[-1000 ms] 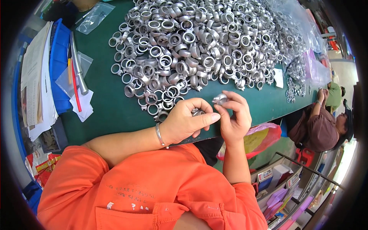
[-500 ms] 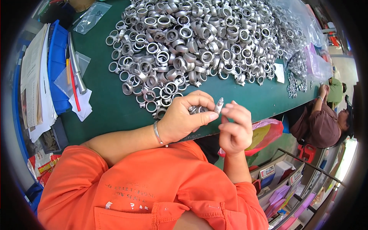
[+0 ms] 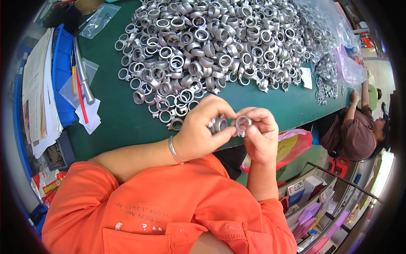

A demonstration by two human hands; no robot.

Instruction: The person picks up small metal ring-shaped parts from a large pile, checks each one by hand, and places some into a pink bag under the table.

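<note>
My left hand [image 3: 206,125] is curled around a few silver metal rings [image 3: 218,124], which sit in its palm. Its thumb and forefinger tips reach the near side of another metal ring [image 3: 243,123]. That ring faces up with its round hole showing, and a small lug sticks out at its lower edge. My right hand [image 3: 261,133] pinches it between thumb and fingers. Both hands are held close together over the front edge of the green table [image 3: 114,139]. Beyond them lies a big heap of similar metal rings [image 3: 207,51].
On the left stand a blue tray [image 3: 63,76], stacked papers [image 3: 38,89], a metal rod [image 3: 83,72] and a red pen [image 3: 82,101]. A clear plastic bag [image 3: 349,70] lies at the far right. A person in brown [image 3: 357,137] sits along the table, near a shelf rack [image 3: 325,207].
My right hand has closed on the ring, which has turned from edge-on to showing its open hole. The left hand's grip on that ring looks looser.
</note>
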